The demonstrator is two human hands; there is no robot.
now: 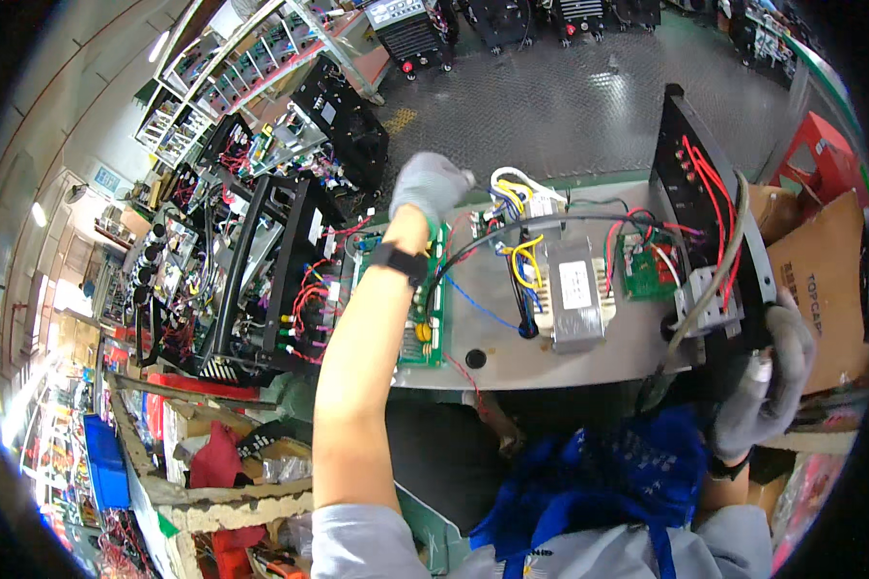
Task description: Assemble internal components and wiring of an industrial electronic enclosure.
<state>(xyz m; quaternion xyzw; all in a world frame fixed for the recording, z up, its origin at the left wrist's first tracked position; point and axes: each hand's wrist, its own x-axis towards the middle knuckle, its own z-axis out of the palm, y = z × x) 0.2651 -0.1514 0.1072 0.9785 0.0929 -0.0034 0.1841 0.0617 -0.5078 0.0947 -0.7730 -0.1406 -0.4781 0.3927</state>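
A metal chassis (512, 369) lies before me, carrying a large transformer (575, 289), a long green circuit board (433, 328) and a smaller green board (647, 268). At its right end stands a black panel (686, 183) with red wires. My left hand (430, 185), in a grey glove, is over the far left corner beyond the long board. Its fingers are curled, and whatever they may hold is hidden. My right hand (768, 381), also gloved, is by the near edge of the black panel, thumb apart from the bent fingers, with nothing seen between them. A black cable (541, 220) arches over the transformer.
Another black-framed unit with wiring (294, 280) stands close on the left. A brown cardboard box (821, 289) is at the right. Below left, a wooden-edged bin (232, 516) holds assorted parts. Several black machines (410, 39) stand across the dark floor (550, 116).
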